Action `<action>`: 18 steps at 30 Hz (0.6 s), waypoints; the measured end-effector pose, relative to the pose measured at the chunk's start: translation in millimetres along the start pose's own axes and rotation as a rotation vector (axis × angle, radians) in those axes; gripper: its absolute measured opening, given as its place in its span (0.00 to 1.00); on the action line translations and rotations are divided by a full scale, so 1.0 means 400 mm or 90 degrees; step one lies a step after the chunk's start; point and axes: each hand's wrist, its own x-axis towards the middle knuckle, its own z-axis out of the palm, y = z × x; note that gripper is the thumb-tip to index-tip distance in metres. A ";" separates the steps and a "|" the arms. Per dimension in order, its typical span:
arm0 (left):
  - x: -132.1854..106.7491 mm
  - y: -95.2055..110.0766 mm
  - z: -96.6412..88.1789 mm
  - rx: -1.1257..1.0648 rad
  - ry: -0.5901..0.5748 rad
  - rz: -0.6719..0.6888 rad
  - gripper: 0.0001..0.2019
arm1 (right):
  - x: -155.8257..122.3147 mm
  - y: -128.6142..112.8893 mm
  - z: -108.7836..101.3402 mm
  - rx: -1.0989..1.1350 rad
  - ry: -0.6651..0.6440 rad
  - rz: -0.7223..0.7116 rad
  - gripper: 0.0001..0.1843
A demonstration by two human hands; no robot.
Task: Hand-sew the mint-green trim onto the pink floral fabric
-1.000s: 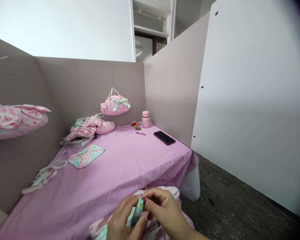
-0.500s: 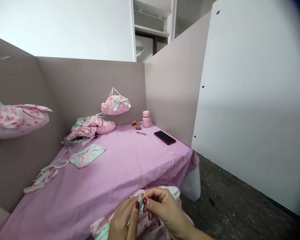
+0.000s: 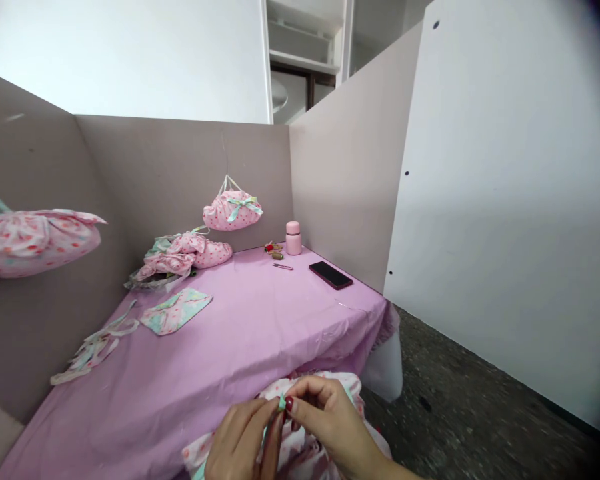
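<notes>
Both hands meet at the bottom edge of the view, over a bundle of pink strawberry-print fabric (image 3: 325,390) that lies in my lap below the table's front edge. My right hand (image 3: 330,420) pinches a narrow mint-green fabric strip (image 3: 282,402) between thumb and forefinger. My left hand (image 3: 243,443) is closed on the same strip just below, with its fingertips against the right hand's. The lower part of both hands is cut off by the frame.
The table wears a pink cloth (image 3: 230,333). On it lie a phone (image 3: 331,275), a small pink bottle (image 3: 293,238), thread snips (image 3: 281,267), a mint fabric piece (image 3: 175,311), fabric strips (image 3: 95,347) and a heap of sewn pouches (image 3: 180,257). One pouch (image 3: 231,209) hangs on the back panel.
My fingers have shifted slightly on the strip, the left hand sinking a little lower in the frame. Nothing on the table has moved.
</notes>
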 end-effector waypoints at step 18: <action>0.023 0.034 0.000 -0.516 -0.013 -0.571 0.10 | -0.002 -0.015 0.005 -0.176 0.009 -0.116 0.06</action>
